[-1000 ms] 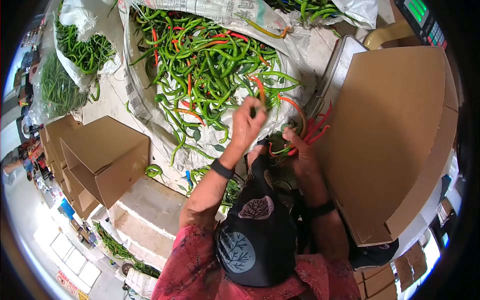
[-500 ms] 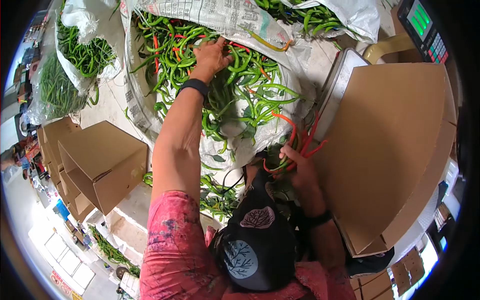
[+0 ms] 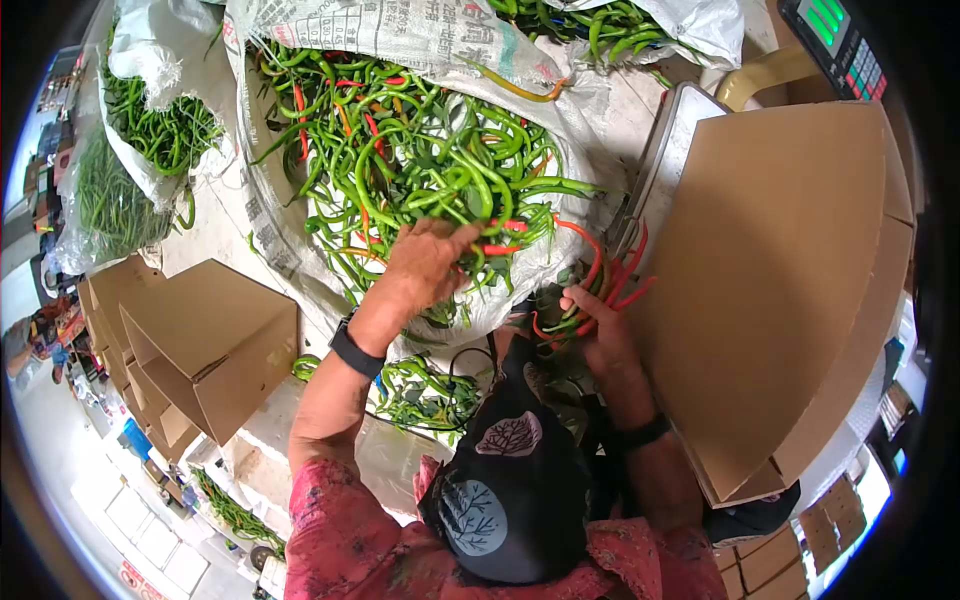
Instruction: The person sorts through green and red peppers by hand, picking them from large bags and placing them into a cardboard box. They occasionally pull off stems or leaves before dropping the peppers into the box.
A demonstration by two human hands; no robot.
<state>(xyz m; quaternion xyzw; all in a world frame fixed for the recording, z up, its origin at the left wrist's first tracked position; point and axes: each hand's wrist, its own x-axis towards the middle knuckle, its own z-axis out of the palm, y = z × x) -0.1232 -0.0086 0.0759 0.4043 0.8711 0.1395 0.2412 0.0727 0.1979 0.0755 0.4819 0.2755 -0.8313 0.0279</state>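
My left hand (image 3: 428,266), palm down with its fingers apart, lies on the near edge of a heap of green chili peppers (image 3: 470,180) with some red ones among it. The heap rests in an opened white woven sack (image 3: 268,215); red chili peppers lie just beyond my left fingertips. To the right of the sack's near edge, my right hand (image 3: 605,328) is closed around a bunch of long red chili peppers (image 3: 622,272), whose ends fan out above the fingers. Its palm side is hidden.
A large cardboard box (image 3: 770,290) stands close on the right, beside a scale (image 3: 690,115) with a lit display (image 3: 828,22). Open cardboard boxes (image 3: 225,335) are at left. More sacks of green peppers (image 3: 165,125) stand behind. Below, a black cap (image 3: 510,490) covers part of the view.
My left hand has drawn back from the far part of the heap to its near edge, and peppers have shifted about. My right hand keeps its bunch in nearly the same place.
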